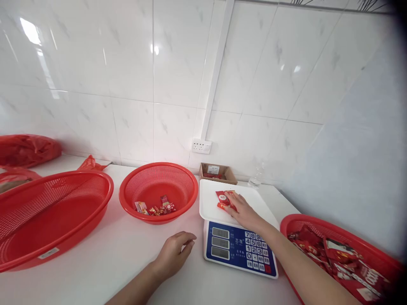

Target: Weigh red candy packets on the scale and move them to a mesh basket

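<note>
My right hand (pixel 243 212) is over the white pan of a digital scale (pixel 206 199), its fingers curled on small red packets (pixel 223 197). Part of the packets is covered by the fingers, so I cannot tell how many there are. Below the pan, the scale's blue panel (pixel 240 248) shows three small displays and a number keypad. My left hand (pixel 174 253) hovers by the table left of the scale, loosely curved, thumb and fingers apart, with nothing in it. Behind it stands a round red basket (pixel 127 186) with several small wrapped sweets (pixel 159 209) at the bottom.
A large red basket (pixel 76 231) stands at the left. Another red basket (pixel 292 220) at the right holds many red packets (pixel 340 258). Behind the scale are a cardboard box (pixel 230 175) and a clear bottle (pixel 257 176). Red plastic bags (pixel 28 148) lie against the tiled wall.
</note>
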`<state>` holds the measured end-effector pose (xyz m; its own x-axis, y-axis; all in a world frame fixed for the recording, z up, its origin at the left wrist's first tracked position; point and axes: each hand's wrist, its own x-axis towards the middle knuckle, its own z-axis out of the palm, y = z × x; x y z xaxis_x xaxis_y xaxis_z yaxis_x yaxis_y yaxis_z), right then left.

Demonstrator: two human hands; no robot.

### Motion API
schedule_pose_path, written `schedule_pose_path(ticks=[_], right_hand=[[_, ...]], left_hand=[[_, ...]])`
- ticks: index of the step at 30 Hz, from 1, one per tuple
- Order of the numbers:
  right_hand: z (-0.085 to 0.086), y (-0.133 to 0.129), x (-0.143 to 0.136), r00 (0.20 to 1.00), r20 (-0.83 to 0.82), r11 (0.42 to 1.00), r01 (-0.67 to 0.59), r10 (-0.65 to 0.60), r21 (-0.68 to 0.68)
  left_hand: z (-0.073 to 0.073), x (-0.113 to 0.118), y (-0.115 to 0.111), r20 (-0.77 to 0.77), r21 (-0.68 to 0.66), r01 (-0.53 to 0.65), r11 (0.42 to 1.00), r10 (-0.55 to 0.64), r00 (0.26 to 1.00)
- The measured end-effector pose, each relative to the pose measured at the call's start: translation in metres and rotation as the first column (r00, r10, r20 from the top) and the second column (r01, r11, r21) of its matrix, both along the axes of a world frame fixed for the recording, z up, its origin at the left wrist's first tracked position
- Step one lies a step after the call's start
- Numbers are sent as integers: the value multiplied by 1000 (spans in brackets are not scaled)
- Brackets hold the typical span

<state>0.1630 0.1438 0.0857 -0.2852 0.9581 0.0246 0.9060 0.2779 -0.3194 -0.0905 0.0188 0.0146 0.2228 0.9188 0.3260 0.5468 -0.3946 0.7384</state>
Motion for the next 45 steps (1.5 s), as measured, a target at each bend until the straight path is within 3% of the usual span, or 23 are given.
schedule_pose_path(ticks=[3,7,10,13,17,21,23,26,28,31,39,45], right_hand=[[-7,2,-16,993,107,993,-27,39,-118],[-13,12,-21,972,196,989,-115,131,-91],[-13,17,-18,973,167,986,-153,162,-64],[-7,19,-3,991,26,992,-128,128,-7],[7,25,52,971,-223,980,126,-90,152],[16,13,135,895,-203,901,422,-397,97],[14,-6,169,882,-136,888,459,-451,31],[3,-37,196,933,-66,919,335,-354,-207],[-5,-52,200,956,-91,906,229,-278,-357],[-15,-59,194,953,-108,884,215,-283,-416],[-23,-51,191,961,-86,913,221,-264,-343],[-18,-53,201,946,-72,926,290,-315,-241]], left_hand=[[0,1,0,-10,4,6,1000,-6,1000],[0,1,1,-11,8,3,1000,-3,1000],[0,0,1,-17,2,-1,1000,1,1000],[0,0,1,-8,-6,-4,1000,4,1000],[1,0,0,7,-7,8,1000,-8,1000],[1,1,-1,12,-15,35,999,-35,999],[0,2,0,20,-20,47,999,-47,999],[0,3,0,36,-24,56,998,-55,998],[0,4,0,40,-27,57,998,-56,998],[2,5,0,32,-24,54,998,-54,998],[-1,2,4,-10,-9,30,1000,-30,999],[-2,2,5,-24,3,28,1000,-28,999]])
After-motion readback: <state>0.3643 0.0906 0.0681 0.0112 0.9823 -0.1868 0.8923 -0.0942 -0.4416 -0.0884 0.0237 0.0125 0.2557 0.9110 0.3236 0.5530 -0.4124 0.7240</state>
